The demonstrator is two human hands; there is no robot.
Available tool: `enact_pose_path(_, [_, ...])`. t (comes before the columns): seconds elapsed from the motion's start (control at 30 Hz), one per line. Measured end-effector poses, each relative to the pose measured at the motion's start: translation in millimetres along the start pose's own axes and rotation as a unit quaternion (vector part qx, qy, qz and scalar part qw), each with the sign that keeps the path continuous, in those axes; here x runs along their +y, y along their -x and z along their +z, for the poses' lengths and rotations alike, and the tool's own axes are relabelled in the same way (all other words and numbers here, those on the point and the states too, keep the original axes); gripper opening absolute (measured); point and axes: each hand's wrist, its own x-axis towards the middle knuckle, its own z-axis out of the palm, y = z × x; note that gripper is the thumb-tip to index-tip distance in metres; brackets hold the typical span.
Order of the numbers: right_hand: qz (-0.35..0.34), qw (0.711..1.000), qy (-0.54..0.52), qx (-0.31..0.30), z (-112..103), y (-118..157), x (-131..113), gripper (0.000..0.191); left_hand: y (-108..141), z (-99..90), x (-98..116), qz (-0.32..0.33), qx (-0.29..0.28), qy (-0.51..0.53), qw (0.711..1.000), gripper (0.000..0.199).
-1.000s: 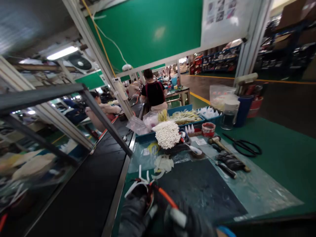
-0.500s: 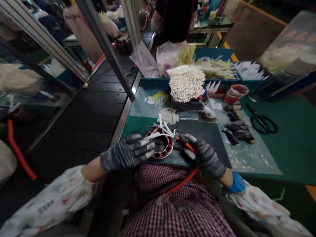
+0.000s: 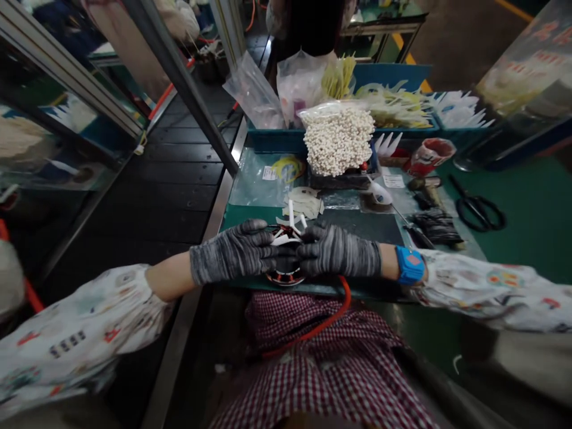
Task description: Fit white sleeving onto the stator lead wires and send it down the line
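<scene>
- Both gloved hands have closed in since half a second ago: the left hand (image 3: 232, 257) and the right hand (image 3: 339, 257), then apart on either side, now meet fingertip to fingertip over the one stator ring (image 3: 286, 275).
- That stator ring lies flat on the dark mat (image 3: 357, 223) at the near edge of the bench, right in front of the person; only its lower arc with copper windings shows under the fingers.
- Left-hand fingers are curled down onto the ring's left side, pinching at the white sleeves (image 3: 288, 229); about four sleeves stick up between the two hands.
- Right-hand fingers are curled onto the ring's right side, grasping it; what they pinch underneath I cannot tell.
- One orange cable (image 3: 330, 319) loops from beneath the right hand across the checked apron (image 3: 313, 369).
- One blue wristband (image 3: 409, 266) sits on the right wrist.
- Beyond the mat: one small pile of white paper pieces (image 3: 304, 202), one bag of white beads (image 3: 338, 138), one red tape roll (image 3: 428, 156).
- To the right on the green bench (image 3: 531, 232): one pair of black scissors (image 3: 479, 207) and one hammer (image 3: 426, 187).
- One blue tray (image 3: 272, 140) at the back holds clear bags and pale strips.
</scene>
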Motion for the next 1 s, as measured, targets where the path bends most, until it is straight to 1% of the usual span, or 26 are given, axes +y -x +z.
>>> enact_pose_path(0.1, [0.049,0.996,0.068,0.042,8,20,-20,0.016,5,1.0,0,0.003,0.032,-0.004,0.999,0.056])
enact_pose_path(0.13, [0.068,0.991,0.092,0.067,12,28,-30,0.017,6,0.0,1,0.002,0.036,-0.003,0.999,0.053])
enact_pose_path(0.2, [0.127,0.976,0.122,0.132,25,40,-51,0.025,4,-4.1,4,0.0,0.038,0.009,0.999,0.037])
enact_pose_path(0.23, [0.178,0.961,0.131,0.168,33,45,-63,0.032,2,-6.7,7,-0.001,0.042,0.018,0.999,0.028])
enact_pose_path(0.27, [0.24,0.94,0.136,0.2,41,50,-75,0.038,-1,-9.3,9,-0.004,0.05,0.028,0.998,0.025])
enact_pose_path(0.3, [0.307,0.914,0.139,0.225,50,53,-86,0.043,-6,-11.5,12,-0.008,0.061,0.038,0.997,0.027])
enact_pose_path(0.37, [0.427,0.86,0.14,0.243,67,59,-107,0.045,-19,-13.9,15,-0.028,0.091,0.046,0.994,0.035])
enact_pose_path(0.4, [0.463,0.842,0.14,0.24,72,62,-115,0.042,-27,-14.1,16,-0.041,0.103,0.045,0.993,0.043])
enact_pose_path(0.43, [0.48,0.834,0.14,0.235,75,65,-121,0.037,-37,-13.8,17,-0.051,0.107,0.042,0.992,0.052])
enact_pose_path(0.5, [0.471,0.839,0.148,0.228,70,71,-125,0.027,-60,-13.1,18,-0.058,0.091,0.04,0.993,0.071])
enact_pose_path(0.53, [0.456,0.844,0.161,0.233,62,74,-124,0.025,-71,-13.0,18,-0.06,0.072,0.042,0.995,0.072])
enact_pose_path(0.57, [0.442,0.846,0.18,0.237,51,76,-121,0.023,-82,-13.3,18,-0.064,0.051,0.051,0.995,0.065])
enact_pose_path(0.6, [0.429,0.846,0.206,0.242,37,79,-116,0.02,-92,-13.8,17,-0.074,0.031,0.075,0.994,0.054])
enact_pose_path(0.67, [0.407,0.839,0.264,0.246,9,84,-101,0.017,-108,-15.0,13,-0.095,0.001,0.155,0.983,0.032])
enact_pose_path(0.7, [0.392,0.839,0.283,0.248,-2,87,-91,0.017,-113,-15.3,10,-0.101,-0.014,0.201,0.974,0.026])
enact_pose_path(0.77, [0.366,0.852,0.283,0.244,-15,94,-71,0.018,-118,-14.6,1,-0.093,-0.039,0.276,0.956,0.027])
enact_pose_path(0.83, [0.365,0.864,0.258,0.233,-14,101,-53,0.023,-118,-11.5,-7,-0.094,-0.047,0.335,0.936,0.031])
enact_pose_path(0.9, [0.385,0.865,0.231,0.224,-3,104,-47,0.034,-117,-6.9,-12,-0.125,-0.034,0.388,0.912,0.031])
enact_pose_path(0.97, [0.395,0.866,0.194,0.237,10,101,-55,0.046,-116,-2.2,-15,-0.163,-0.016,0.402,0.901,0.031])
enact_pose_path(1.0, [0.388,0.87,0.17,0.251,16,97,-64,0.053,-117,-0.3,-15,-0.176,-0.01,0.392,0.903,0.031])
